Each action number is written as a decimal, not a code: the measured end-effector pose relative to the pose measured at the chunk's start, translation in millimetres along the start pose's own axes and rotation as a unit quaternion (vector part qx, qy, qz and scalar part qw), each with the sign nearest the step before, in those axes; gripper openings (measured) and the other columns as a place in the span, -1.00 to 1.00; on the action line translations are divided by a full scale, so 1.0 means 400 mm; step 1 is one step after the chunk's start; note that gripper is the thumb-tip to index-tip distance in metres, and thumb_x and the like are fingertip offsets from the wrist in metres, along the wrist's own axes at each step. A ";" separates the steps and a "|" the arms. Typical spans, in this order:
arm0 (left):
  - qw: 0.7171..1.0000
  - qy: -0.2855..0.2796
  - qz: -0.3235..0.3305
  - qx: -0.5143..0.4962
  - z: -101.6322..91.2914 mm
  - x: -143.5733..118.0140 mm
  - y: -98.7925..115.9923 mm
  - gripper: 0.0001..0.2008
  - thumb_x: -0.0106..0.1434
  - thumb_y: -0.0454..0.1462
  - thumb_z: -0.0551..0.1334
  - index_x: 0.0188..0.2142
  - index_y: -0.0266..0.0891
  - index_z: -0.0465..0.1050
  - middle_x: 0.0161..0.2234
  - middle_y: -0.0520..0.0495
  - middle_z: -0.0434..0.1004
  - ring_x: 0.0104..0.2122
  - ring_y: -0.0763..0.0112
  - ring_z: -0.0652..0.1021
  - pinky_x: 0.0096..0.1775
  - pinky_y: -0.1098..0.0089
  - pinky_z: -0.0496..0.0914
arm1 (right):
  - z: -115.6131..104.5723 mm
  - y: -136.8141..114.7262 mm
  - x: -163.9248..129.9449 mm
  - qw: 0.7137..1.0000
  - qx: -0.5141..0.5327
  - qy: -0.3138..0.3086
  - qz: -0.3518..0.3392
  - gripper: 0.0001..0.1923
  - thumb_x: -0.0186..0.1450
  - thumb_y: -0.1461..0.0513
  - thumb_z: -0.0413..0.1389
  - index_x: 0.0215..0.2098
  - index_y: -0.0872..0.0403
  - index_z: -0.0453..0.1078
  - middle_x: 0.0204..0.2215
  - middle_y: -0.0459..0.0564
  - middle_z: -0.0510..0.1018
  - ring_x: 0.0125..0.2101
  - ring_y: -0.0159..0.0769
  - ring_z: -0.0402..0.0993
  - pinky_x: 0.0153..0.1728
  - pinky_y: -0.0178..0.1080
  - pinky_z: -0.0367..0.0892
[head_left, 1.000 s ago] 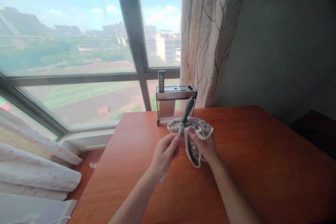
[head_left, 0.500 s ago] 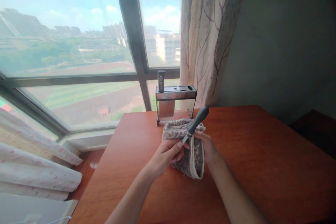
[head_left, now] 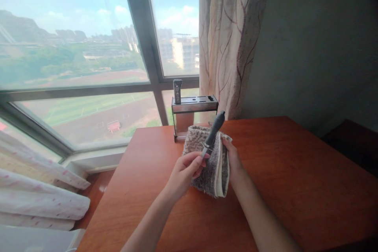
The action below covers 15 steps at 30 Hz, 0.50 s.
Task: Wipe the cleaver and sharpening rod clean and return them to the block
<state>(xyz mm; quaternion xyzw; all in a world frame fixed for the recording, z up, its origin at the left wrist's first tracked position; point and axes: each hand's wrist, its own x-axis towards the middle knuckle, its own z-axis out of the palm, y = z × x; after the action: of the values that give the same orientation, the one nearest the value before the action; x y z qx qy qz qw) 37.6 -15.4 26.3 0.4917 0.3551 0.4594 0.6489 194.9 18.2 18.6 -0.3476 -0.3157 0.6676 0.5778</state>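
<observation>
My left hand (head_left: pixel 189 169) pinches a knife (head_left: pixel 215 129) by its metal blade. The dark grey ribbed handle points up and to the right; most of the blade is hidden by my fingers and the cloth. Behind the knife is a folded, fuzzy grey-brown cloth (head_left: pixel 198 141) with pale edges, upright above the table. My right hand (head_left: pixel 234 161) grips the cloth along its right side, thumb near the top edge. Just beyond the cloth stands a knife block (head_left: pixel 195 106) with clear sides and a metal top, holding another dark-handled knife (head_left: pixel 177 91) upright.
A reddish-brown wooden table (head_left: pixel 283 173) spreads beneath my hands, its left edge running toward the window (head_left: pixel 112 86). A branch-patterned curtain (head_left: pixel 227 39) hangs behind the block. Lower left is a white spotted curtain (head_left: pixel 41 197).
The knife has shifted slightly up and left. My right hand has moved away from the handle onto the cloth's upper right edge, and the cloth stands more open.
</observation>
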 end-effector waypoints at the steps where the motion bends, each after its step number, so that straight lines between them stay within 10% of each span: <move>1: 0.999 0.032 0.013 -0.005 -0.002 0.005 -0.003 -0.60 0.17 -0.08 0.27 -0.11 -0.32 0.53 -0.41 -0.08 0.41 -0.50 0.53 0.32 -0.49 0.52 0.19 | 0.004 0.003 -0.002 0.999 0.017 -0.022 0.035 -0.53 0.15 -0.14 0.07 -0.41 0.06 0.54 -0.55 0.05 0.62 -0.53 -0.08 0.55 -0.51 -0.08 0.46; 8: 0.979 0.162 0.109 0.053 0.002 0.020 -0.015 -0.59 0.13 -0.14 0.31 -0.04 -0.24 0.51 -0.19 -0.14 0.54 -0.20 0.26 0.49 -0.18 0.38 0.38 | 0.070 0.059 -0.042 0.993 0.080 -0.076 0.033 -0.63 0.10 0.01 0.25 -0.19 0.02 0.47 -0.39 -0.02 0.63 -0.34 -0.13 0.57 -0.36 -0.18 0.46; 15: 0.944 0.214 0.186 0.170 0.014 0.002 -0.022 -0.84 0.15 -0.27 0.27 -0.25 -0.23 0.50 -0.33 -0.06 0.55 -0.32 0.33 0.54 -0.21 0.38 0.40 | 0.091 0.093 -0.046 0.991 -0.086 -0.060 -0.078 -0.67 0.17 0.09 0.24 -0.12 0.02 0.46 -0.15 -0.02 0.59 -0.03 -0.11 0.45 -0.04 -0.15 0.35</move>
<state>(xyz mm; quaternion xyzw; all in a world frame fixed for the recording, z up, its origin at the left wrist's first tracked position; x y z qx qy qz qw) 44.9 -17.2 19.3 0.5422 0.4604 0.5990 0.3677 145.8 -5.6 10.0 -0.3302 -0.4322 0.6105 0.5757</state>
